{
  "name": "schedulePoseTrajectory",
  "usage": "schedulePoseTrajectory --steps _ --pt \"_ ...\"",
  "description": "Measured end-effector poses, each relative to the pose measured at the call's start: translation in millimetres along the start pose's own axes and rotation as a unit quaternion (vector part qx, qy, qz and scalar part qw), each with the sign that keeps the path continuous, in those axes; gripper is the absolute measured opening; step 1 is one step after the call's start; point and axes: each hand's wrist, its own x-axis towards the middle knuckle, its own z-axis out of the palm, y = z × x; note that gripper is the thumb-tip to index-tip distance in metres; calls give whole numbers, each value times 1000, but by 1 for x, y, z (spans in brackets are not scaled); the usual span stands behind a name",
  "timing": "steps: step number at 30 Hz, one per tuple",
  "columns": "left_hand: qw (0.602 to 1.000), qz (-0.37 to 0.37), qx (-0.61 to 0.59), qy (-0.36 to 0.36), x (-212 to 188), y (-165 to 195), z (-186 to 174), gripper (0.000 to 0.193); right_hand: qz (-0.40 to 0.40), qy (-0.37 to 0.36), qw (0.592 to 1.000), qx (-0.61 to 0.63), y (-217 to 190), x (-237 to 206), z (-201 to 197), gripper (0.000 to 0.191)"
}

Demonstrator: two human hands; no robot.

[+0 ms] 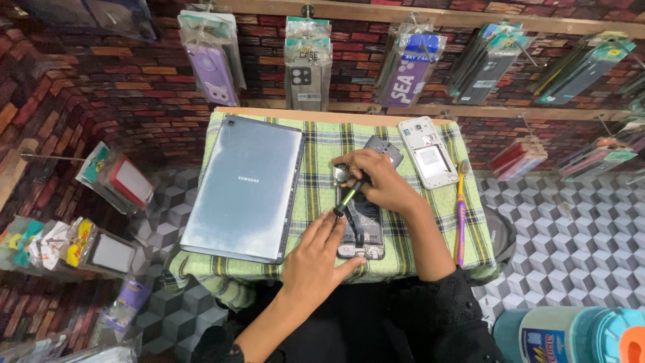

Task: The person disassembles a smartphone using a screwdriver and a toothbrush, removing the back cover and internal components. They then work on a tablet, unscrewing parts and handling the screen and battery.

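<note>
An opened phone [363, 232] lies back-up on a green checked cloth [316, 188] over a small table. My right hand [379, 178] grips a thin black and green screwdriver [349, 195], tip toward the phone's upper end. My left hand [319, 259] rests on the phone's lower left edge, fingers spread, index finger touching the screwdriver's handle end. A small dark phone part [386, 149] lies just beyond my right hand.
A grey tablet [245, 188] lies back-up at the left of the cloth. A white phone frame [428, 153] and a purple and yellow toothbrush [461, 215] lie at the right. Packaged phone cases [308, 64] hang on the brick-pattern wall. A teal container [571, 334] stands bottom right.
</note>
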Motion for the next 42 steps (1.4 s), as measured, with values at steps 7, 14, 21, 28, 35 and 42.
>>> schedulePoseTrajectory --steps 7,14,21,28,35,42 --pt "1000 10 8 16 0 0 1 82 14 77 984 158 26 -3 8 40" --pt "1000 3 10 -1 1 -1 -1 82 72 248 928 270 46 -5 2 40" --pt "1000 11 14 18 -1 0 -1 82 207 354 846 341 51 -9 -12 12" --pt "1000 13 15 20 -2 -1 -3 82 225 345 840 353 49 -10 -12 9" --pt "1000 11 19 14 -2 -1 -3 83 210 351 842 353 52 -10 -11 16" --pt "1000 11 10 10 -1 0 -2 82 105 474 870 79 60 -18 -16 30"
